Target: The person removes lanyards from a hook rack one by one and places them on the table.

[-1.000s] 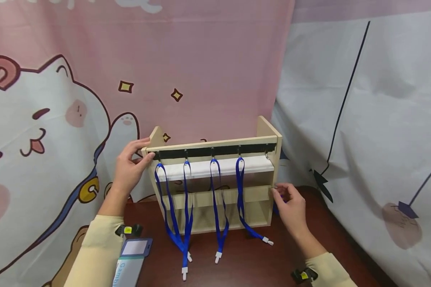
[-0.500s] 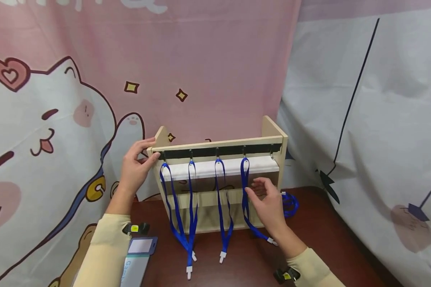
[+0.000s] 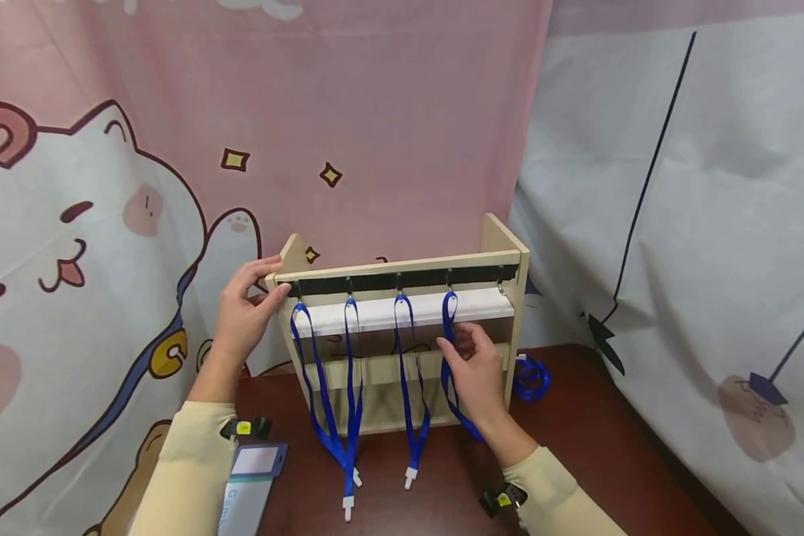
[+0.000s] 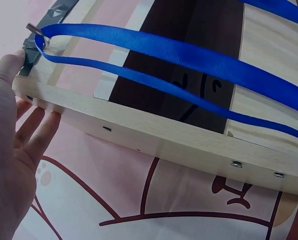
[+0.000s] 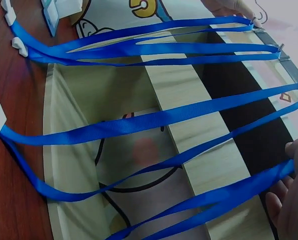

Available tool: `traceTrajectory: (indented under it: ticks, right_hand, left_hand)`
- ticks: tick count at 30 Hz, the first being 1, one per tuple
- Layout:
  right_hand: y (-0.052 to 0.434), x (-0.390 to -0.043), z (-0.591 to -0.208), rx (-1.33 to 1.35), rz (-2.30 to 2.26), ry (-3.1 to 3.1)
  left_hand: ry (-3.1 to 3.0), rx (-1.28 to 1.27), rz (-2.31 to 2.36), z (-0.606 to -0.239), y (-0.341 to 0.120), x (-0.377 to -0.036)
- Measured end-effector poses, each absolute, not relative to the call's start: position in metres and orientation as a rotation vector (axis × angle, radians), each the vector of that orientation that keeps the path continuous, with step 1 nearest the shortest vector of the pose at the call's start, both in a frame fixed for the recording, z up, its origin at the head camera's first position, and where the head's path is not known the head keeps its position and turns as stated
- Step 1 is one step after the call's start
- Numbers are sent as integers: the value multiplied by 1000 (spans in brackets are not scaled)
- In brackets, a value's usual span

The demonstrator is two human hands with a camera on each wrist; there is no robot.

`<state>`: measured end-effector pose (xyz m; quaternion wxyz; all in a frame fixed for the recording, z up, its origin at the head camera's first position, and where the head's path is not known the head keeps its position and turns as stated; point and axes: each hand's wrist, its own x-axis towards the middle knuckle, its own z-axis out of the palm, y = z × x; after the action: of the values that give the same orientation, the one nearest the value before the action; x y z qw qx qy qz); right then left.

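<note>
A light wooden rack [image 3: 504, 240] stands on a dark red table [image 3: 610, 447], with a black hook strip [image 3: 375, 283] across its top front. Several blue lanyards hang from the hooks. My left hand [image 3: 244, 313] holds the rack's top left corner, thumb on the strip's end and fingers flat along the outer side panel [image 4: 164, 145]. My right hand [image 3: 472, 365] pinches the strap of the rightmost hanging lanyard [image 3: 445, 324] a little below its hook; in the right wrist view the fingers [image 5: 291, 200] close on that strap [image 5: 229, 197].
The hook [image 3: 500, 286] at the strip's right end is bare. Another blue lanyard [image 3: 529, 376] lies coiled on the table right of the rack. A badge holder [image 3: 253, 465] lies at the front left. Printed cloth hangs close behind and to the right.
My right hand left the rack's right side, moved left across its front and took hold of the rightmost hanging lanyard. The coiled lanyard now lies uncovered on the table. The left hand stayed put.
</note>
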<state>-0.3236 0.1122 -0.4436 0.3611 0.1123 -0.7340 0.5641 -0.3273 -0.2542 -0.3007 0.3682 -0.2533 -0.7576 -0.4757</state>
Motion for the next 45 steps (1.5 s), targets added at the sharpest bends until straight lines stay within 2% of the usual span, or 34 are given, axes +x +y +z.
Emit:
traceTrajectory:
  ticks: [8, 22, 31, 45]
  right_hand:
    - [114, -324, -444, 255, 1627, -1842]
    - [117, -321, -440, 250, 1618, -1827]
    - [127, -322, -422, 355, 1602, -1782]
    - [157, -304, -384, 376, 1508, -1778]
  left_hand:
    - [-1948, -636, -1219, -301, -252, -326]
    - [-1964, -629, -1222, -304, -254, -325]
    - [-1960, -629, -1212, -302, -254, -327]
    - [-1958, -627, -1225, -302, -255, -328]
